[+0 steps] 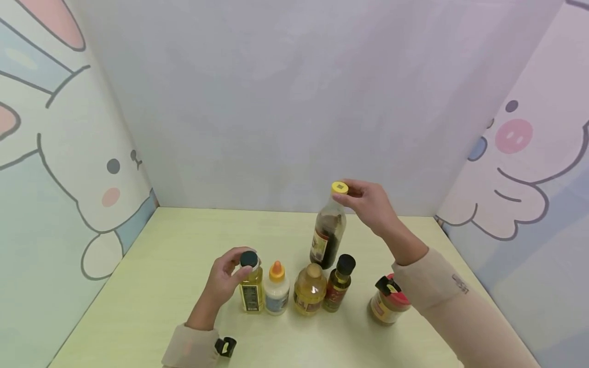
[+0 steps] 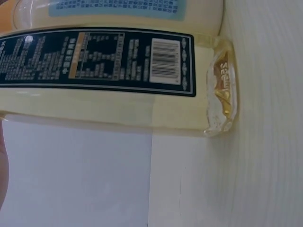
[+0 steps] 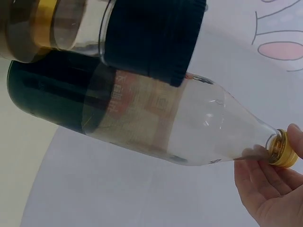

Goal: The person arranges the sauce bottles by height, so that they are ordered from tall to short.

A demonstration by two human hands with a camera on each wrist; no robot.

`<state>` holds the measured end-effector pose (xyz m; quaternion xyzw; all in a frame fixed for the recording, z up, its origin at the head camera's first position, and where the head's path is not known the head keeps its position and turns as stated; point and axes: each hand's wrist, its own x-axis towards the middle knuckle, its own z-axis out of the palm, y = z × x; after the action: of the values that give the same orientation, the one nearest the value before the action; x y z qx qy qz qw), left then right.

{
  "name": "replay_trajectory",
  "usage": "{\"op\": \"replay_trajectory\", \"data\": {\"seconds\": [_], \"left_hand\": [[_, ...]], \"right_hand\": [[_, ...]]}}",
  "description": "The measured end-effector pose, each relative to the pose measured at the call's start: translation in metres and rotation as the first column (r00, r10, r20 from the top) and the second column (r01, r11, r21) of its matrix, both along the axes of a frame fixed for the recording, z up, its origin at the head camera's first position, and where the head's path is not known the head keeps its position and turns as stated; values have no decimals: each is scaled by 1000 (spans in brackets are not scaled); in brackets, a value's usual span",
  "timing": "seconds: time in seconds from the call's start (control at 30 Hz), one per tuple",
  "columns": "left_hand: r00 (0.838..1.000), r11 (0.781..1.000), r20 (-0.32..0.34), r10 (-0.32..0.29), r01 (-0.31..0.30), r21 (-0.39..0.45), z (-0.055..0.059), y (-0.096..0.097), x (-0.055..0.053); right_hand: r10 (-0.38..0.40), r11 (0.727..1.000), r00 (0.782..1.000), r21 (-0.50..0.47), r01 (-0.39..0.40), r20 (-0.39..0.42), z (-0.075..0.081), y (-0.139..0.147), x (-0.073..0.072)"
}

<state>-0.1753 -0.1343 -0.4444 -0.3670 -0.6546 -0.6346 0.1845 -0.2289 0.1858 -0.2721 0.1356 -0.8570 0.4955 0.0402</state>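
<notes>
In the head view my right hand (image 1: pixel 372 203) pinches the yellow cap (image 1: pixel 340 187) of a tall glass bottle (image 1: pixel 327 227) with dark liquid in its lower part. That bottle tilts slightly, behind the row of smaller ones. The right wrist view shows fingers (image 3: pixel 267 187) around its neck and cap. At the left end of the row, my left hand (image 1: pixel 222 278) holds a yellow oil bottle (image 1: pixel 251 292) just under its dark cap, thumb on one side. Close up in the left wrist view, this oil bottle (image 2: pixel 94 108) shows a dark barcode label; most of the hand is hidden there.
Right of the oil bottle stand a white bottle (image 1: pixel 276 296) with an orange nozzle, a round bottle (image 1: pixel 309 294) of yellow liquid and a black-capped bottle (image 1: pixel 337 289). A red-lidded jar (image 1: pixel 385 309) sits under the right forearm. A pale wall (image 1: pixel 276 128) closes the table's back.
</notes>
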Motion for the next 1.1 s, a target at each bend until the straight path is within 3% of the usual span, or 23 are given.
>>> {"op": "replay_trajectory", "data": {"seconds": [0.23, 0.5, 0.67, 0.9, 1.1], "left_hand": [[1000, 1000, -4, -3, 3, 3, 1, 0, 1], [996, 999, -82, -23, 26, 43, -1, 1, -1], [997, 999, -70, -23, 26, 35, -1, 1, -1], [1000, 1000, 4, -6, 6, -12, -1, 0, 2], [1000, 1000, 5, 3, -3, -16, -2, 0, 1]], "right_hand": [[30, 1000, 1000, -3, -30, -7, 9, -16, -4], [38, 999, 999, -11, -39, -6, 18, -32, -7], [53, 998, 999, -29, -53, 2, 20, -40, -12], [71, 997, 997, -29, -70, 21, 21, -51, -18], [61, 998, 998, -4, -61, 34, 25, -61, -24]]}}
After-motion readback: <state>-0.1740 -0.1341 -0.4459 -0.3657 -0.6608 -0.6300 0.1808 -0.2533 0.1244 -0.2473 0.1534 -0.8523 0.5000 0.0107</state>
